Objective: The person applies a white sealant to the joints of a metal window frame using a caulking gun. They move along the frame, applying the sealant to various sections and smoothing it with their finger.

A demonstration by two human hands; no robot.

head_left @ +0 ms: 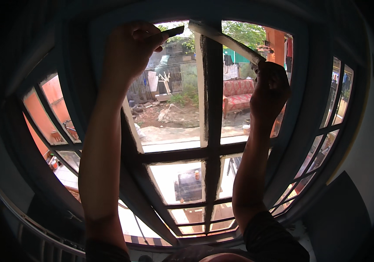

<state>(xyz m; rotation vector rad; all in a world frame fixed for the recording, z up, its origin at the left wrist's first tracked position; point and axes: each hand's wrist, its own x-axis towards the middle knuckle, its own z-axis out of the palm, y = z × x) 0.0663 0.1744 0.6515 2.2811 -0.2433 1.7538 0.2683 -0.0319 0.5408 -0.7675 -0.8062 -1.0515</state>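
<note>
Both my arms are raised to the top of a dark-framed window. My left hand [130, 48] is closed at the upper left pane, pinching a short dark flat piece [174, 32]; its exact kind does not show. My right hand [271, 85] is closed on the lower end of a long pale strip [230, 42] with dark smears, which looks like masking tape. That strip slants up leftward across the central upright bar [213, 96] to the pane's top. Another pale strip [203, 91] runs down the glass beside the bar.
A dark crossbar [174, 155] divides the panes, with smaller panes below. Side windows [58, 105] stand left and right. Through the glass show a red patterned sofa [238, 95], a yard with rubble, and a dark table [188, 185] bearing a small bottle [197, 175].
</note>
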